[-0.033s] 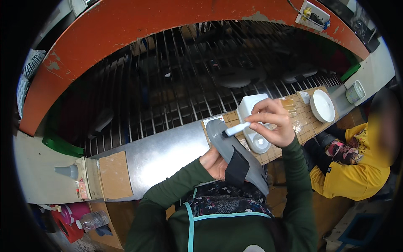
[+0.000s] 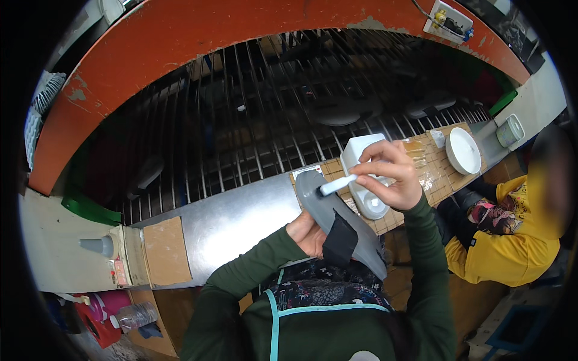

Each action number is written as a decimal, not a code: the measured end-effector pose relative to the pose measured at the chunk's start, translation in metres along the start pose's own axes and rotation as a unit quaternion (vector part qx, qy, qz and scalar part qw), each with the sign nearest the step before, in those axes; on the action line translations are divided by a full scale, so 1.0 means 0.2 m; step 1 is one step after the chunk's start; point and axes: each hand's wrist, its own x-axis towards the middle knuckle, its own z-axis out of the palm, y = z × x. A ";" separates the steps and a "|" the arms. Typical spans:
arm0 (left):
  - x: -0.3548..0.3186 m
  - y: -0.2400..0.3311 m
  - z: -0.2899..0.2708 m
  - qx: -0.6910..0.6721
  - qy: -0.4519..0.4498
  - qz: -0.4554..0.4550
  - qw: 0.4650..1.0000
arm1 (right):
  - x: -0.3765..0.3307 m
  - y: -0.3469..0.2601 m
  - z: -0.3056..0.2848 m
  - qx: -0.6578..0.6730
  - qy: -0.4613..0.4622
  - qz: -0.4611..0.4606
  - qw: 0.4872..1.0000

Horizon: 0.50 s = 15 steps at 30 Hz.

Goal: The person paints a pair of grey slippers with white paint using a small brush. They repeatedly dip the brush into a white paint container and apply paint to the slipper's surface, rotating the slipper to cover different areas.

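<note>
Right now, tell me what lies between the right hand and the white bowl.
In the head view, between the right hand and the white bowl lies the tan gridded mat, with a crinkled clear wrapper on it.

Single head-worn fisheye view, looking steeply down from above, close over the metal counter (image 2: 241,222), edges curved

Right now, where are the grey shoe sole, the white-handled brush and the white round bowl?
grey shoe sole (image 2: 313,195): head view, bare toe end.
white-handled brush (image 2: 337,185): head view, handle middle.
white round bowl (image 2: 462,150): head view, inner face.
</note>
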 end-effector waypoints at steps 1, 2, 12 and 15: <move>-0.01 0.00 -0.01 0.000 0.010 0.006 1.000 | 0.01 -0.01 0.00 -0.033 -0.025 0.004 0.999; -0.01 0.01 -0.03 0.006 -0.046 0.000 0.999 | 0.02 -0.02 -0.01 0.029 -0.075 -0.007 0.997; 0.04 0.08 -0.09 0.038 -0.090 0.088 0.991 | 0.13 0.03 0.02 0.038 -0.081 -0.043 0.995; 0.04 0.08 -0.11 0.024 -0.117 0.112 0.987 | 0.16 0.06 -0.01 0.134 -0.115 -0.065 0.982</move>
